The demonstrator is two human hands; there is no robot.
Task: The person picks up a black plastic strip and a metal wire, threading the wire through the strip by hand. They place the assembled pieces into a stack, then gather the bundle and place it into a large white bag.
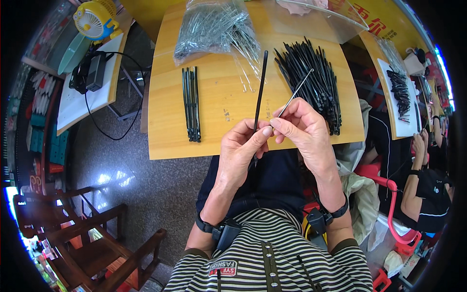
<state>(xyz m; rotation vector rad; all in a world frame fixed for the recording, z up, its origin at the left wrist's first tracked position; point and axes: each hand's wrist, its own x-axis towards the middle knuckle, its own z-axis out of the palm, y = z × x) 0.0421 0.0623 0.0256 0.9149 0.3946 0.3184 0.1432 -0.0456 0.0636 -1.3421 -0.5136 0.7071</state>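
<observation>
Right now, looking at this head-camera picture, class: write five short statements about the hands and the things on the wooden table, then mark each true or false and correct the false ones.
1. The left hand holds a thin black stick. True.
2. The right hand is empty. False: it pinches a thin metal wire.
3. A small neat row of black sticks lies on the table left of the hands. True.
4. The big heap of black sticks sits in a blue box. False: it lies loose on the table.
5. A clear bag of metal wires lies at the far side of the table. True.
</observation>
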